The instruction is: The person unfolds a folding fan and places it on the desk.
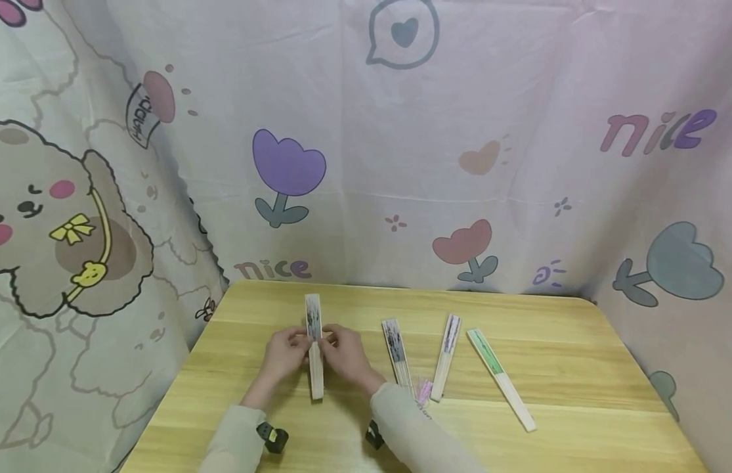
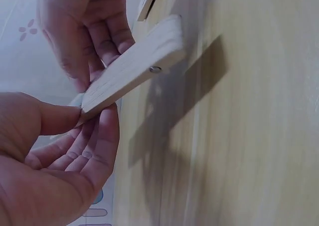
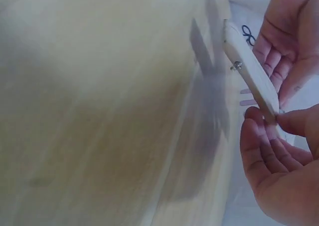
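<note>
The person's left arm [image 1: 234, 433] and right arm [image 1: 421, 430], both in pale sleeves, reach forward and slant toward each other, a stretch of bare wrist showing past each cuff. The left grip [image 1: 285, 353] and the right grip [image 1: 348, 355] are close together and about level — each in a pinch. The left thumb [image 2: 61, 118] extends opposite bent fingers [image 2: 106, 145]; the right thumb [image 3: 297, 122] likewise presses in opposite its curled fingers.

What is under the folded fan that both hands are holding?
Wooden tabletop, with a shadow on it; in the head view, the folded fan hides a strip of it.
</note>
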The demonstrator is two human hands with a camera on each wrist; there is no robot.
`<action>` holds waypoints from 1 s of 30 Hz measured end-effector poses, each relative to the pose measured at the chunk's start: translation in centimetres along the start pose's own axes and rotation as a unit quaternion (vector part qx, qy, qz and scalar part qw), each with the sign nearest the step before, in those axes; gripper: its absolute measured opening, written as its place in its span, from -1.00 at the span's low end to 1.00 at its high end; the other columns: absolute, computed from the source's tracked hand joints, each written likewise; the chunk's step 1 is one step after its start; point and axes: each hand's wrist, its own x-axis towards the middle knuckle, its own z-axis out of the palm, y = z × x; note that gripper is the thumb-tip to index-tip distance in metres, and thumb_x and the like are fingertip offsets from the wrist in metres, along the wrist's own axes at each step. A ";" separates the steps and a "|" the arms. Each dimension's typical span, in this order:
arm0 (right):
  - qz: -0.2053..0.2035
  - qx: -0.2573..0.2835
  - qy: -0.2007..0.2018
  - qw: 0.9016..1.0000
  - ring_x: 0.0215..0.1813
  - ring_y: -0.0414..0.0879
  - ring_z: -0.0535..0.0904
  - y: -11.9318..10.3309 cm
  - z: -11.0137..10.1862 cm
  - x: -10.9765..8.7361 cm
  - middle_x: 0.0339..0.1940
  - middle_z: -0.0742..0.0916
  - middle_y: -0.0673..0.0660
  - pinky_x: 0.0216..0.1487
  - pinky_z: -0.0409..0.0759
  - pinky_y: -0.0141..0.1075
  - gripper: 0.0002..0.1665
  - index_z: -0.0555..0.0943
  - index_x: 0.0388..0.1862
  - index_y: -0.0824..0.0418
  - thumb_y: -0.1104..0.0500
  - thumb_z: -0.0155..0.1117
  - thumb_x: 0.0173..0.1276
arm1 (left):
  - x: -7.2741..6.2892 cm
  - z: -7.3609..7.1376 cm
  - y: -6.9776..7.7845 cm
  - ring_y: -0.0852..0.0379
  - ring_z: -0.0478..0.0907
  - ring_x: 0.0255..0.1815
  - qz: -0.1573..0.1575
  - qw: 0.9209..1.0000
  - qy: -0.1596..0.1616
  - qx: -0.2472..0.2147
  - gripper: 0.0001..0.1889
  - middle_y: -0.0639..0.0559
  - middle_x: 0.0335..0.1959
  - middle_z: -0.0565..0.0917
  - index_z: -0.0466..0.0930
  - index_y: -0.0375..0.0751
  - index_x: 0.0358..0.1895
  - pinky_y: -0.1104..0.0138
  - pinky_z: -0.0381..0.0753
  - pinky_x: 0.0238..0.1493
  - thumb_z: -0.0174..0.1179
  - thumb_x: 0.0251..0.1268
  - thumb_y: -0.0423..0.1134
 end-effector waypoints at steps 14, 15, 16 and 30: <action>0.043 0.087 0.001 0.995 -0.29 -0.20 0.71 -0.9 -0.8 0.6 -0.23 0.84 0.18 -0.27 0.80 -0.41 -0.67 0.72 0.08 0.40 0.21 0.39 0.45 | -0.4 -0.9 0.6 0.02 0.77 -0.28 0.000 0.997 -0.016 -0.075 -0.63 -0.51 0.05 0.72 0.51 -0.57 0.30 0.18 0.90 -0.23 0.16 0.55 -0.44; 0.045 0.097 0.000 0.994 -0.30 -0.19 0.71 -1.0 -0.8 0.7 -0.23 0.83 0.18 -0.28 0.81 -0.39 -0.68 0.72 0.07 0.41 0.22 0.39 0.45 | -0.4 -1.0 0.6 0.00 0.79 -0.26 -0.002 0.997 -0.016 -0.081 -0.62 -0.52 0.07 0.72 0.51 -0.57 0.31 0.17 0.91 -0.21 0.17 0.55 -0.44; 0.046 0.103 0.000 0.994 -0.30 -0.18 0.71 -1.0 -0.8 0.7 -0.24 0.83 0.19 -0.29 0.82 -0.38 -0.68 0.72 0.07 0.42 0.23 0.39 0.45 | -0.4 -1.0 0.5 -0.02 0.79 -0.24 -0.002 0.996 -0.018 -0.085 -0.61 -0.52 0.08 0.71 0.49 -0.57 0.32 0.15 0.91 -0.19 0.16 0.55 -0.43; 0.059 0.129 0.004 0.990 -0.37 -0.17 0.71 -1.3 -0.6 0.6 -0.27 0.83 0.19 -0.29 0.88 -0.13 -0.72 0.74 0.02 0.39 0.24 0.40 0.42 | -0.9 -1.5 0.5 -0.08 0.81 -0.17 -0.021 0.992 -0.022 -0.119 -0.59 -0.51 0.15 0.69 0.46 -0.54 0.36 0.16 0.91 -0.12 0.16 0.58 -0.40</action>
